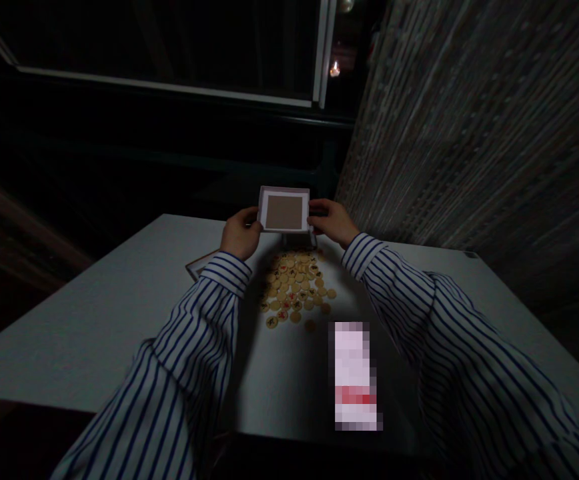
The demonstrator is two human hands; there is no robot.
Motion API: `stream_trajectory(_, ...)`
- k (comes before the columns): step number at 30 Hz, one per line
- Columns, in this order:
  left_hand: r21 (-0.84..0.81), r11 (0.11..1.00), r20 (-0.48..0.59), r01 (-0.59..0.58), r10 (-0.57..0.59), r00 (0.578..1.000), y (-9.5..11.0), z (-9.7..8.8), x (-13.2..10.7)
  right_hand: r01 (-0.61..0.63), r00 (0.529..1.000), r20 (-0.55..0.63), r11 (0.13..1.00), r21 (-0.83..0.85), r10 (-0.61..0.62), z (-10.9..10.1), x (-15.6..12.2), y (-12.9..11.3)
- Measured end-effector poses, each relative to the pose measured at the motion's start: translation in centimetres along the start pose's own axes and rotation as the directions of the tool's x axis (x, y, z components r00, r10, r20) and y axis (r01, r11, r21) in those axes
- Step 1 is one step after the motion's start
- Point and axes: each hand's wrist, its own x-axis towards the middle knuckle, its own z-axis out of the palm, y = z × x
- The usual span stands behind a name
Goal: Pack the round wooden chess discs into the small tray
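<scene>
Both of my hands hold a small square box [284, 209] with a white rim and a brown inside, lifted above the table. My left hand [240, 231] grips its left edge and my right hand [333, 222] grips its right edge, fingers closed on it. Just below the box, a pile of several round pale game pieces [296, 287] with red and dark marks lies spread on the white table [94, 320]. Striped shirt sleeves cover both of my arms.
A flat piece with a brown edge [200, 263] lies on the table under my left wrist. A blurred white and red object [354, 377] lies near the table's front edge. A textured wall [479, 127] rises at the right; a dark window is behind.
</scene>
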Motion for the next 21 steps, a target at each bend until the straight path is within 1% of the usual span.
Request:
stream_trajectory(8, -0.121, 0.989, 0.004, 0.086, -0.087, 0.996, 0.5, 0.9, -1.7, -0.012, 1.000, -0.022, 1.000, 0.026, 0.013, -0.8, -1.8, 0.4)
stream_trajectory(14, -0.222, 0.961, 0.009, 0.165, -0.167, 0.986, 1.2, 1.7, -3.4, -0.061, 0.996, -0.068, 0.996, 0.072, 0.066, -1.3, -3.5, 0.8)
stream_trajectory(18, -0.354, 0.910, 0.058, 0.215, -0.208, 0.976, 1.5, 2.3, -4.5, -0.081, 0.992, -0.091, 0.991, 0.103, 0.090, -1.8, -4.5, 1.3)
stream_trajectory(21, -0.381, 0.891, 0.096, 0.247, -0.228, 0.969, 1.7, 2.8, -5.3, -0.065, 0.992, -0.103, 0.989, 0.130, 0.078, -2.3, -5.2, 1.9)
